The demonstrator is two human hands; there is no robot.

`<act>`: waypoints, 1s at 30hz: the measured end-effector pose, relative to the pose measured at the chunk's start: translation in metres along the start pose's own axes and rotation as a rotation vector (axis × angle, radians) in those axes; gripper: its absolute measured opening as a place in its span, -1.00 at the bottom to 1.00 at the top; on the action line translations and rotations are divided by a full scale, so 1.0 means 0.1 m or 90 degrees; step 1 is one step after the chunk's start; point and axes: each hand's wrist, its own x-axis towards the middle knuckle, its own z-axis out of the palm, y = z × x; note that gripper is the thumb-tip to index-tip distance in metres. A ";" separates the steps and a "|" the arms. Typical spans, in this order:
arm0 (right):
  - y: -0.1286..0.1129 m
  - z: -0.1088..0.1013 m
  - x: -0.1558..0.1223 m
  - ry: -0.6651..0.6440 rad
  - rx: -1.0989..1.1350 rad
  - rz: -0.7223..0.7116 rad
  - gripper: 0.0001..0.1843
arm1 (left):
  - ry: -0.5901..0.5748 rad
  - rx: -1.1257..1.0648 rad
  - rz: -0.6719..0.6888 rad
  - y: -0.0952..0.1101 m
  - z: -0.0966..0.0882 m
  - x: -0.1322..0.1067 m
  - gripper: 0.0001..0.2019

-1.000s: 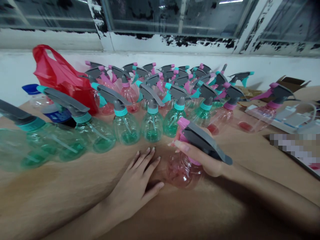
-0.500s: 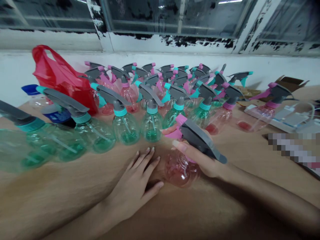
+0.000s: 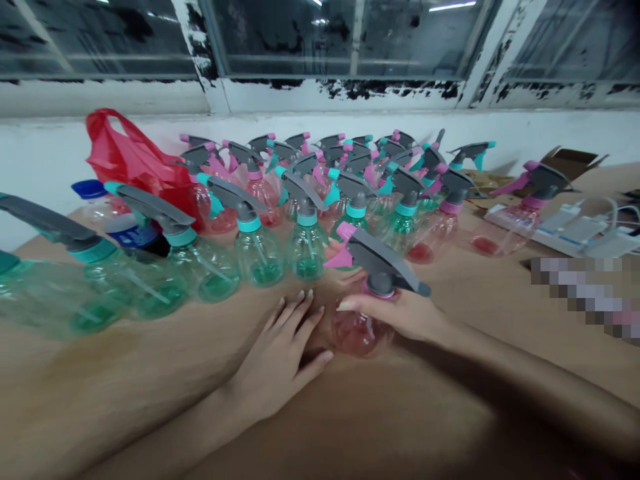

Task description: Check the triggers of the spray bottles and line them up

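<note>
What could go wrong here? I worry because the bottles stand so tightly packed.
The right hand grips the pink spray bottle close behind the row of green spray bottles; its long grey trigger head could clip one and topple several. The left hand lies flat beside the pink bottle's base, so a slip might pinch the fingers.

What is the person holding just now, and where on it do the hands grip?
The right hand grips a pink spray bottle around its neck, under the grey trigger head. The left hand lies flat on the table, holding nothing.
</note>
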 end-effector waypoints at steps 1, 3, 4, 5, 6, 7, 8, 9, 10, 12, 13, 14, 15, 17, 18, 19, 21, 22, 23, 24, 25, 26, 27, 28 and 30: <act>0.02 0.01 -0.02 -0.005 -0.004 0.008 -0.69 | -0.002 0.000 -0.003 0.00 0.00 0.00 -0.41; 0.06 0.02 -0.07 -0.010 0.011 0.019 -0.57 | -0.001 -0.006 -0.004 0.01 -0.01 0.00 -0.42; 0.08 0.02 -0.09 -0.010 0.020 0.016 -0.48 | 0.002 -0.010 -0.003 0.01 -0.01 0.00 -0.42; 0.11 0.02 -0.12 -0.013 0.029 0.009 -0.39 | 0.004 -0.014 -0.001 0.01 -0.01 0.00 -0.43; 0.13 0.02 -0.15 -0.015 0.037 0.005 -0.32 | 0.005 -0.016 0.000 0.01 -0.02 0.01 -0.43; 0.16 0.01 -0.18 -0.017 0.038 0.007 -0.27 | 0.006 -0.015 0.000 0.01 -0.02 0.01 -0.43; 0.17 0.00 -0.21 -0.018 0.031 0.010 -0.27 | 0.006 -0.013 -0.001 0.01 -0.02 0.01 -0.43; 0.18 -0.01 -0.23 -0.020 0.020 0.010 -0.28 | 0.007 -0.010 -0.001 0.00 -0.02 0.01 -0.43; 0.19 -0.02 -0.25 -0.022 0.009 0.005 -0.32 | 0.008 -0.007 0.000 0.00 -0.02 0.01 -0.43; 0.18 -0.04 -0.29 -0.020 -0.010 -0.021 -0.37 | 0.013 -0.003 0.004 -0.02 -0.01 0.01 -0.44; 0.17 -0.05 -0.30 -0.016 -0.017 -0.034 -0.38 | 0.018 -0.002 0.006 -0.03 -0.01 0.00 -0.44; 0.16 -0.07 -0.31 -0.009 -0.024 -0.043 -0.39 | 0.024 -0.001 0.008 -0.04 -0.01 0.00 -0.45; 0.15 -0.09 -0.32 0.000 -0.035 -0.047 -0.40 | 0.030 0.002 0.011 -0.04 -0.01 -0.01 -0.46; 0.14 -0.16 -0.35 0.011 -0.068 -0.045 -0.43 | 0.043 0.009 0.020 -0.03 -0.02 -0.01 -0.51; 0.14 -0.22 -0.37 0.015 -0.087 -0.043 -0.45 | 0.048 0.012 0.028 -0.02 -0.02 -0.02 -0.53; 0.14 -0.29 -0.40 0.022 -0.108 -0.041 -0.47 | 0.049 0.013 0.043 0.01 -0.02 -0.02 -0.57; 0.18 -0.47 -0.48 0.042 -0.160 -0.028 -0.50 | 0.046 0.012 0.079 0.09 -0.01 0.00 -0.60; 0.20 -0.58 -0.53 0.055 -0.189 -0.016 -0.51 | 0.049 0.014 0.097 0.14 0.00 0.02 -0.61; 0.24 -0.70 -0.59 0.066 -0.217 0.000 -0.51 | 0.054 0.016 0.108 0.19 0.01 0.06 -0.61; 0.27 -0.83 -0.64 0.074 -0.242 0.021 -0.51 | 0.058 0.019 0.117 0.25 0.02 0.10 -0.60; 0.32 -0.97 -0.69 0.086 -0.264 0.043 -0.50 | 0.060 0.021 0.125 0.31 0.03 0.16 -0.59; 0.37 -1.10 -0.74 0.100 -0.279 0.066 -0.50 | 0.058 0.021 0.133 0.37 0.05 0.23 -0.59; 0.42 -1.24 -0.78 0.116 -0.290 0.091 -0.52 | 0.055 0.018 0.143 0.42 0.07 0.32 -0.58; 0.48 -1.37 -0.81 0.137 -0.289 0.110 -0.53 | 0.052 0.012 0.155 0.48 0.09 0.41 -0.58; 0.62 -1.61 -0.84 0.182 -0.265 0.133 -0.56 | 0.054 -0.007 0.178 0.61 0.15 0.63 -0.58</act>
